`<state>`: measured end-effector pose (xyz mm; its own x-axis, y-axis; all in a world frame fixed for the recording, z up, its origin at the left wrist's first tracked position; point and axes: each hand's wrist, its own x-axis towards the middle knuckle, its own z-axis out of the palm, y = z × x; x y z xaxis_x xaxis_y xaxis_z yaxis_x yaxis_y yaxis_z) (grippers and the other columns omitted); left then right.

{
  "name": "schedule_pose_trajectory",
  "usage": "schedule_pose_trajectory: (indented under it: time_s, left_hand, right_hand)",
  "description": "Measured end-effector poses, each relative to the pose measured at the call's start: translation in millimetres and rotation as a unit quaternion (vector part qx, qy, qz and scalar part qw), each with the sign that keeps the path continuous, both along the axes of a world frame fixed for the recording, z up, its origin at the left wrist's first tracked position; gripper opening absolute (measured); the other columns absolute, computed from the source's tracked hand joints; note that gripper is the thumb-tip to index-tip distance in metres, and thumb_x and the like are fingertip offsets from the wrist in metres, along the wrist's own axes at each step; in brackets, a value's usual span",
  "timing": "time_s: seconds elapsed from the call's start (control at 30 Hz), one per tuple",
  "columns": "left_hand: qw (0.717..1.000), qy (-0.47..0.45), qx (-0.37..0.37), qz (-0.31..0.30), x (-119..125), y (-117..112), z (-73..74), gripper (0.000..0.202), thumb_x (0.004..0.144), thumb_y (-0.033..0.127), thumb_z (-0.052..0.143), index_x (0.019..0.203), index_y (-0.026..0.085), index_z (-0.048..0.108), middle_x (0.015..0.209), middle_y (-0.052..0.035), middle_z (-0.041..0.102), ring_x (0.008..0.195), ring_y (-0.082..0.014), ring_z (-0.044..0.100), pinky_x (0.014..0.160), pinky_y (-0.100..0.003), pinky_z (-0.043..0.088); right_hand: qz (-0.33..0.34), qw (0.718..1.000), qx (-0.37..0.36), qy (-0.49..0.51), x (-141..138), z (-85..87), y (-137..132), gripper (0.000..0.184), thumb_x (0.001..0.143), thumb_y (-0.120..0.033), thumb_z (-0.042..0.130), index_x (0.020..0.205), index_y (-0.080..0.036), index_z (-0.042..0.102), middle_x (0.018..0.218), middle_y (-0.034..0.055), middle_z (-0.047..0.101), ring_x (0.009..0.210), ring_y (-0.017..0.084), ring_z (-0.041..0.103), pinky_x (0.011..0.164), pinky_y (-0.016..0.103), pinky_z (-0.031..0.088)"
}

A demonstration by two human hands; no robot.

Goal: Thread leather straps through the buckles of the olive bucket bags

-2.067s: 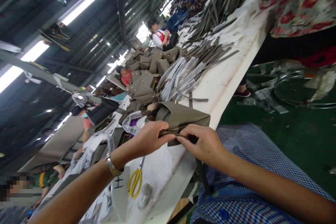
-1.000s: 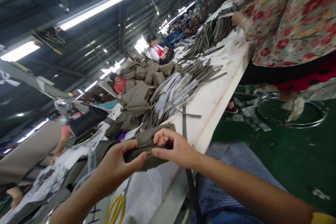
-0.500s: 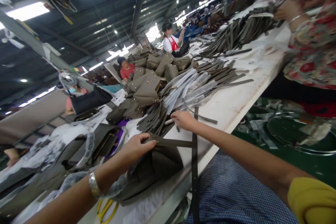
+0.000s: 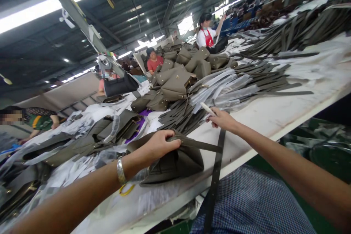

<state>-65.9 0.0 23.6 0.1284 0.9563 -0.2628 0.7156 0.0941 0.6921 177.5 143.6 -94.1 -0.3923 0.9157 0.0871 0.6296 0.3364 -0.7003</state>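
My left hand is closed on the top edge of an olive-grey leather bag that lies on the white table in front of me. A long dark strap runs from the bag over the table edge onto my lap. My right hand reaches forward beside a pile of dark straps and pinches a thin white stick-like tool.
Finished olive bags are heaped mid-table, with plastic-wrapped strips and more straps to the right. Bags in plastic lie at my left. Yellow scissors peek out under my left wrist. Other people sit across the table.
Both hands first held the bag by its edge. My right hand then let go, reached forward to the strap pile and now holds a white tool. The view swung left.
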Motion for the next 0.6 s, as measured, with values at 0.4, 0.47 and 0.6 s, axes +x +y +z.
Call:
schedule_pose_trajectory:
  time_s: [0.4,0.47,0.6]
  left_hand:
    - [0.997,0.044,0.066,-0.006,10.7,-16.4,1.3,0.024,0.08,0.035,0.057,0.084,0.015,0.068,0.081,-0.0012,0.067,0.074,-0.0167,0.057,0.063,-0.024,0.042]
    - [0.995,0.061,0.08,-0.013,11.1,-19.0,1.1,0.022,0.079,0.034,0.057,0.081,0.015,0.068,0.081,-0.0016,0.066,0.074,-0.0168,0.056,0.062,-0.024,0.041]
    - [0.993,0.063,0.093,-0.023,10.7,-23.0,-0.4,0.023,0.079,0.034,0.057,0.083,0.014,0.068,0.08,-0.001,0.066,0.074,-0.0167,0.056,0.063,-0.024,0.041]
  right_hand:
    - [0.02,0.932,-0.069,0.355,-21.7,44.9,-160.4,0.028,0.089,-0.047,0.059,0.089,-0.02,0.067,0.059,-0.0022,0.057,0.056,0.013,0.052,0.054,0.025,0.041]
    - [0.0,0.948,-0.012,0.318,-28.3,48.3,-167.7,0.025,0.089,-0.044,0.06,0.089,-0.021,0.069,0.074,0.0004,0.066,0.068,0.016,0.059,0.062,0.027,0.045]
    - [-0.017,0.963,0.037,0.267,-36.0,52.5,-172.8,0.024,0.09,-0.043,0.058,0.085,-0.023,0.069,0.074,-0.0007,0.069,0.067,0.017,0.062,0.061,0.027,0.045]
